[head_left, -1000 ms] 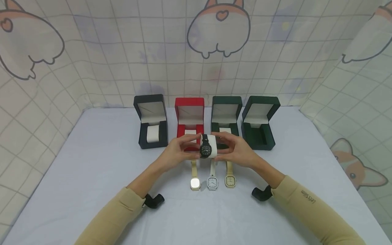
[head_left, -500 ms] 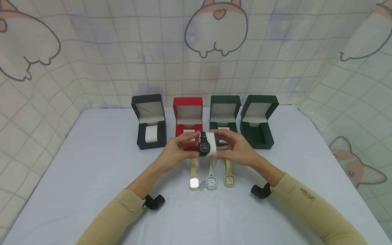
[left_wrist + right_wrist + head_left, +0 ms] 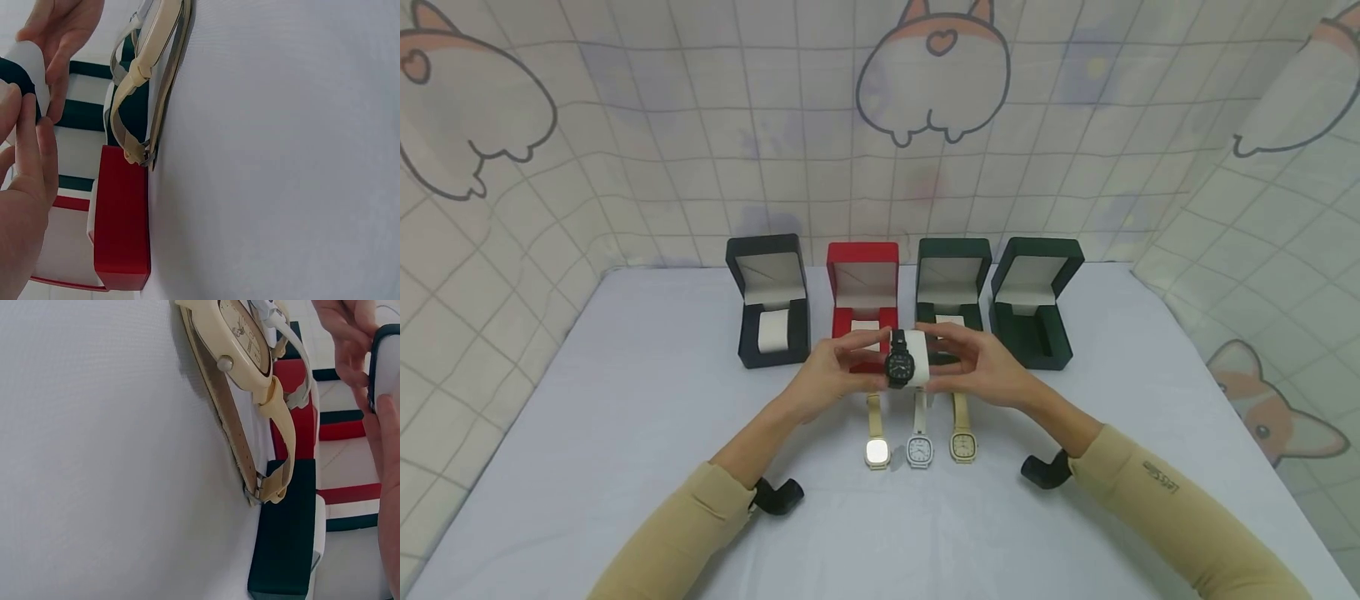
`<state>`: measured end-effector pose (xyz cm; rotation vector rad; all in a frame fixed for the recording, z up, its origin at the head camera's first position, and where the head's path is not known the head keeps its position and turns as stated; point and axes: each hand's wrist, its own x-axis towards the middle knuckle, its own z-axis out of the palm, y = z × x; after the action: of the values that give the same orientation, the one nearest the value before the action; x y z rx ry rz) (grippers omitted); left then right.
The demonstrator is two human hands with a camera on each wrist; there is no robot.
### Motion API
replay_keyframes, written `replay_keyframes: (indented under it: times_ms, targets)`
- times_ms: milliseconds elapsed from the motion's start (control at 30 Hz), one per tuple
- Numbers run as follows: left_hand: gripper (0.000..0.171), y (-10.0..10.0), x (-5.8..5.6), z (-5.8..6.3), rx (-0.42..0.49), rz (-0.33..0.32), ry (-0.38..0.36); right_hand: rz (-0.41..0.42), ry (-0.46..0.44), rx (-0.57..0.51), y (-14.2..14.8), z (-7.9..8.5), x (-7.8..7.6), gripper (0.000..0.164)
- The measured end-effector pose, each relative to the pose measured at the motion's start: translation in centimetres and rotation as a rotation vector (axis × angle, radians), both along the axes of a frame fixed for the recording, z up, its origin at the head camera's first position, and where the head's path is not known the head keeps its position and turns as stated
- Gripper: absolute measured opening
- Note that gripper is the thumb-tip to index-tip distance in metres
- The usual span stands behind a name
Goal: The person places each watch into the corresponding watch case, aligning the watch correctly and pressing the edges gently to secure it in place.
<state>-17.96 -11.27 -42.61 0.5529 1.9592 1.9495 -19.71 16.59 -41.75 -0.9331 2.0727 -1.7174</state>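
- Just below the centre of the frame, the black watch sits around the white cushion, nearer its left end; both are held above the surface.
- Left grip: the left hand pinches the watch on its cushion.
- Right grip: the right hand holds the cushion's right end between thumb and fingers.
- The step in hand seems to be settling the strap; best to steady the cushion with the right and ease the strap towards the middle with the left, without squeezing the padding hard.
- Keep thumbs off the dial.
- Mind the gold watch, white watch and cream watch, lower centre.
- The rightmost green box, right of centre, shows no cushion inside.
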Motion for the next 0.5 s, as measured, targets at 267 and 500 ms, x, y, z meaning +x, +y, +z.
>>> replay_keyframes:
  times_ms: [267,500]
  targets:
    - [0.072,-0.02,-0.04,-0.18,-0.030,0.001,0.011,0.009,-0.019,0.004,0.24,-0.21,0.02,0.076]
    - [0.073,-0.13,-0.08,-0.24,-0.030,0.019,0.024,0.026,-0.013,-0.022,0.01,-0.50,-0.01,0.076]
